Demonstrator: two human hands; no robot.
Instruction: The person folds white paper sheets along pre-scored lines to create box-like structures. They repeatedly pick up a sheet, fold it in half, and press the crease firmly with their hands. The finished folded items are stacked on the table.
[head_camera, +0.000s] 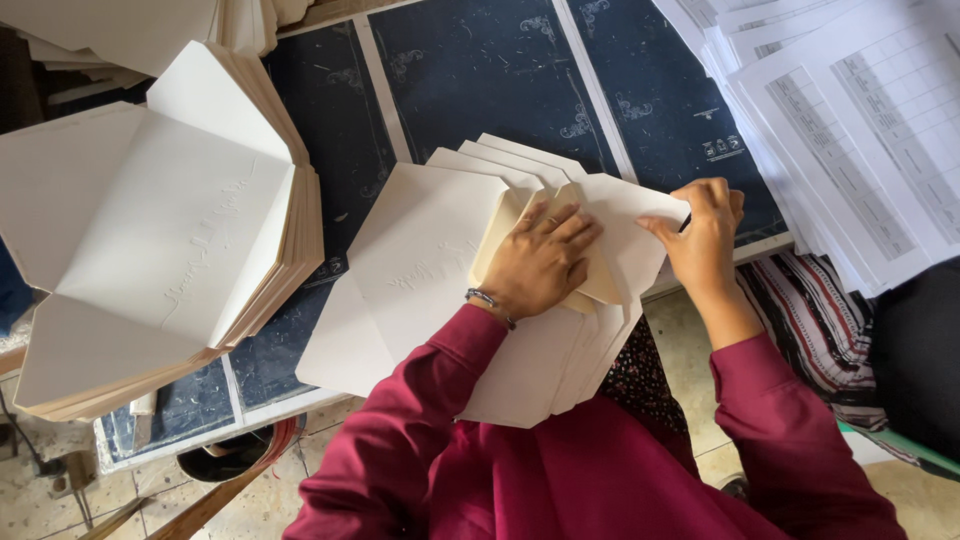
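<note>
A fanned stack of cream unfolded envelope sheets (420, 250) lies on the dark blue table top (480, 70), hanging over its near edge. My left hand (540, 262) presses flat on the folded flap of the top sheet, fingers spread. My right hand (703, 240) pinches the right corner of that same flap (625, 215) and holds it down. Both sleeves are maroon, and a thin bracelet sits on my left wrist.
A tall pile of unfolded envelope sheets (160, 240) stands at the left. White printed forms (850, 120) are stacked at the upper right. Striped cloth (815, 320) and tiled floor (690, 370) lie below the table edge.
</note>
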